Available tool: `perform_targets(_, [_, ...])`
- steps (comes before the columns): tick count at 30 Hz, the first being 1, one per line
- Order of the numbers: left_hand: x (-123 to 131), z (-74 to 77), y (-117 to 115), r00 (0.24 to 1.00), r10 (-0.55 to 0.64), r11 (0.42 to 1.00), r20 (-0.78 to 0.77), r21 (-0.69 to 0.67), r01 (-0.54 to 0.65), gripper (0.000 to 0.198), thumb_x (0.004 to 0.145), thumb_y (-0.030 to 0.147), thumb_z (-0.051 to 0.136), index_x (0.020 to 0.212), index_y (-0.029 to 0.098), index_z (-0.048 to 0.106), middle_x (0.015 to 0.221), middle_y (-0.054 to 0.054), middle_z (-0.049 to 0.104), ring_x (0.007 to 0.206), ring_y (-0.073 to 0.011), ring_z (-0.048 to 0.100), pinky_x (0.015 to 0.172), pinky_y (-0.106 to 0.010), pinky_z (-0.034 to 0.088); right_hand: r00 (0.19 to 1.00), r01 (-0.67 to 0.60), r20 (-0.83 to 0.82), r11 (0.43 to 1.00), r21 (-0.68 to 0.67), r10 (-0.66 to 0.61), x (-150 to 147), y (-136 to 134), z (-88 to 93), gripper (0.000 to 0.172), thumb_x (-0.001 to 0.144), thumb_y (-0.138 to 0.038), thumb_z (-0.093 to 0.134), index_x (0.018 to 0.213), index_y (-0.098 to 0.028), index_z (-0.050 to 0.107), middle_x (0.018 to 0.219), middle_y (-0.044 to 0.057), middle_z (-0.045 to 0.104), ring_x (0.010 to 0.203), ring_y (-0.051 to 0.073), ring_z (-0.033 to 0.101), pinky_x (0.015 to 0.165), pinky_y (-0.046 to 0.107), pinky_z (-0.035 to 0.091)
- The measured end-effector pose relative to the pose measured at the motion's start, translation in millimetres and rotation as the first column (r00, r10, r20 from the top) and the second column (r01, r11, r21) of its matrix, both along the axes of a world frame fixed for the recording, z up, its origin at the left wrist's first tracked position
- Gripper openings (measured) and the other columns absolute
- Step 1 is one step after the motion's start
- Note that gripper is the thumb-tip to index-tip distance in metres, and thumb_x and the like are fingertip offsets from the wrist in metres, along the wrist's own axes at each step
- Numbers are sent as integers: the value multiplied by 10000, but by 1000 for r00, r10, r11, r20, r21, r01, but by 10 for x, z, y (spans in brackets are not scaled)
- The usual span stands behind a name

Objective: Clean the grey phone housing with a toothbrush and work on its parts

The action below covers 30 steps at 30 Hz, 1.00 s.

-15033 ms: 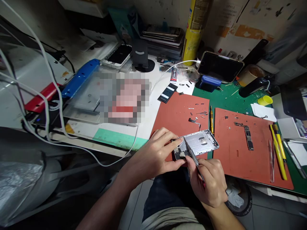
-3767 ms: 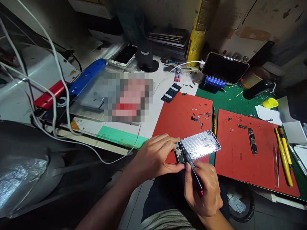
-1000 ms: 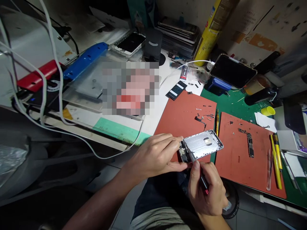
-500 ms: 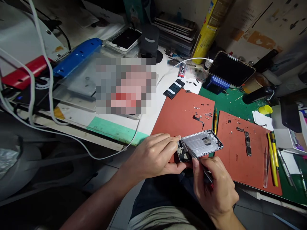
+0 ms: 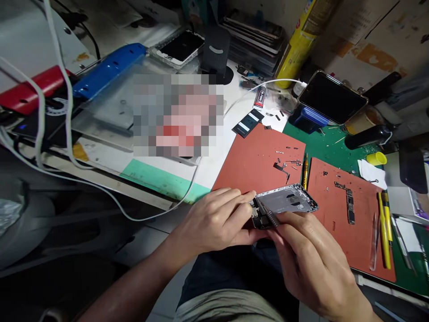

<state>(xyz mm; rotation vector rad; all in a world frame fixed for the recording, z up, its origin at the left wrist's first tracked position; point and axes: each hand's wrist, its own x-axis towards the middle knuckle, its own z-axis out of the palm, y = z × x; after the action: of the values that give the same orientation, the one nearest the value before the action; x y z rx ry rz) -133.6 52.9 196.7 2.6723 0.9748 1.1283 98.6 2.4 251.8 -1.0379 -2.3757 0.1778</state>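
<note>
My left hand [image 5: 217, 219] is closed around the near-left end of a gutted phone housing [image 5: 279, 201], thumb below and fingers on top. The housing is silver inside, with dark parts and small connectors at the held end. In my closed right hand [image 5: 311, 257] is a pair of metal tweezers [image 5: 272, 215] with a ridged grip. Their tips point up and left into the held end of the housing; whether they touch a part, I cannot tell. The housing is held tilted above the near edge of the red-brown mat [image 5: 258, 156].
A second red-brown mat [image 5: 321, 201] carries a logic board [image 5: 349, 206], tiny screws and clear tweezers [image 5: 373, 243]. Between the mats lies a gold screwdriver [image 5: 305, 172]. A phone [image 5: 331, 97] leans on a blue box [image 5: 310, 118]. A white cable [image 5: 144, 219] hangs over the bench edge.
My right hand has rolled over and come up closer to the housing, now covering part of its near edge. The housing has tilted slightly, and the whole view has shifted a little.
</note>
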Motion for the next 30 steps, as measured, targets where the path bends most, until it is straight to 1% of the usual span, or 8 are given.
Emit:
perform_targets(2, [1,-5,-5,1000,6,1000,2,-3,-6,394,1027,508,736,1038,126,638,1102,-161,802,780,-211,733,654,-361,578,1000,1,0,1000,29,-1,7,2,18,260,950,54,658,1198,-18,693,1180,181,721,1052,247,683,914,427,611])
perform_targets(9, [15,11,-5,1000,16,1000,-18,17,-16,409,1068,529,661,1004,126,642,1132,-173,808,793,-229,736,659,-387,573,991,-104,79,995,-9,104,34,-16,68,339,1013,43,523,1284,-44,706,1339,196,683,1321,288,627,1113,474,573])
perform_targets(11, [10,19,0,1000,16,1000,-21,9,-16,401,1085,520,632,999,129,643,1132,-171,810,792,-228,737,658,-385,574,994,-101,52,995,-2,101,19,-21,53,310,1012,37,535,1255,-38,712,1308,205,694,1284,295,645,1064,481,595])
perform_targets(14, [-4,23,0,1000,6,1000,-23,-16,-6,406,1110,520,575,975,144,644,1127,-164,812,781,-226,731,649,-385,572,998,-37,44,996,86,33,-38,-37,-22,249,987,4,641,1227,-16,702,1193,228,726,1087,294,703,863,465,626])
perform_targets(18, [-22,27,-1,1000,-11,999,-20,-41,10,406,1125,498,546,948,145,643,1141,-176,811,777,-237,727,649,-404,574,995,94,11,958,271,-101,-140,-70,-176,245,926,-50,784,1156,-70,705,978,149,755,818,216,684,669,382,574])
perform_targets(21, [-22,40,7,999,-33,997,-13,-65,32,395,1125,482,556,926,148,628,1144,-181,811,764,-233,718,652,-405,570,986,167,-53,924,343,-158,-185,-104,-263,221,895,-58,807,1092,-111,721,987,124,759,790,199,686,634,346,553])
perform_targets(25, [-9,45,19,999,-34,998,-8,-60,34,378,1114,473,585,915,152,609,1128,-184,813,740,-230,708,627,-399,554,988,156,-50,940,303,-148,-209,-140,-294,239,955,-62,718,1191,-95,723,1039,145,763,821,214,700,665,377,583])
perform_targets(30, [-13,32,12,1000,-30,998,-6,-50,30,298,1094,393,622,905,165,589,1128,-188,816,741,-234,717,634,-398,564,967,251,-115,905,342,-225,-304,-102,-289,284,928,-32,764,1207,-47,714,829,83,743,708,170,648,623,354,560])
